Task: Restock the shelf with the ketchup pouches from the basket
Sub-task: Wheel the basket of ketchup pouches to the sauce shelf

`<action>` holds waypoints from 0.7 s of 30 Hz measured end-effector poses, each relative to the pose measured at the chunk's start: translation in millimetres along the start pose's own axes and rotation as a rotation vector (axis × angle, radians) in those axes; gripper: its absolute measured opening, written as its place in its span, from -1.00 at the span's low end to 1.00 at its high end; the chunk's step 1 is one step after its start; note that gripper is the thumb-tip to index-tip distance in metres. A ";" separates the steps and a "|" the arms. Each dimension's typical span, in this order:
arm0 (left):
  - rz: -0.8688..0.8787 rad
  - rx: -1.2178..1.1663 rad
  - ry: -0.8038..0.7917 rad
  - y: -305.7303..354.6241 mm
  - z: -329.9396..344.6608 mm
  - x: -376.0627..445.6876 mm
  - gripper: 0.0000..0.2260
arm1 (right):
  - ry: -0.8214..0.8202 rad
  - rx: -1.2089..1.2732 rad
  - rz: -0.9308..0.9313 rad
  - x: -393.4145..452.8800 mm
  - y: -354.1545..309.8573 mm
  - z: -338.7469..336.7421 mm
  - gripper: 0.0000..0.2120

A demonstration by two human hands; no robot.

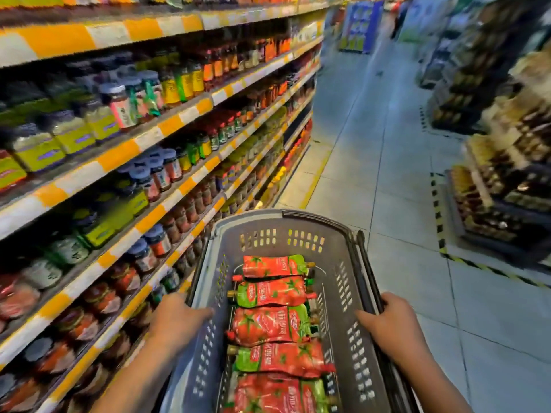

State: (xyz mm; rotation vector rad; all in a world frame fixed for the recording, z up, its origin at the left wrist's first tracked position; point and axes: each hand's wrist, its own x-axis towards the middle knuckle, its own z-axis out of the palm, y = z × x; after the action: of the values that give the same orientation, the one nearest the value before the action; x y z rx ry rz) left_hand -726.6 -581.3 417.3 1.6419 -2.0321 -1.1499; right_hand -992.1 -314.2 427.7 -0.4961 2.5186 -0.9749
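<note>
Ketchup pouches [275,323], red and green spouted packs, lay flat in a single row along the floor of the grey plastic basket [343,242], five of them visible from the far end wall back to the near edge of the view, where the nearest was cut off. Each pouch lay with its long axis across the basket, side wall to side wall, and the spouts pointed alternately toward one wall and the other. The left hand [176,318] was curled over the left rim of the basket and gripped it; the right hand [390,321] was likewise wrapped around the right rim together with the folded black handle [362,257], so that both hands were occupied in carrying and neither touched a pouch. The pouches lay between the two hands and below them, the third from the far wall roughly level with both and about equally near to either. The shelving [179,120] of jars and sauce bottles ran along the left side of the basket, just beside its left wall, which put the left hand nearer the stock; the tiled aisle floor [372,144] and a low display of packaged goods [501,186] lay to the right. No slot for pouches could be identified on the blurred shelves. By judgement, restocking had not begun: the basket would first need to be set down or held one-handed, freeing a hand to reach inward and down for a pouch.
</note>
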 end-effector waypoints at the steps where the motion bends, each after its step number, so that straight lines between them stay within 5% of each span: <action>1: 0.013 0.017 -0.022 14.6 12.6 23.8 -0.63 | 0.027 0.005 0.023 18.6 -0.7 -3.1 -0.82; 12: 0.213 0.113 -0.287 212.5 142.9 241.8 -0.58 | 0.252 0.158 0.274 200.6 -29.0 -59.6 -0.86; 21: 0.254 0.153 -0.375 390.2 298.9 388.2 -0.64 | 0.280 0.063 0.367 439.5 -17.1 -134.9 -0.81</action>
State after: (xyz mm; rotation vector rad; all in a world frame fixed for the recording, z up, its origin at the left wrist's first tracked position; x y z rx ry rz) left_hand -1311.7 -804.6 410.6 1.2486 -2.5302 -1.3120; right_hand -1431.3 -451.2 430.2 0.1325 2.6755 -1.0306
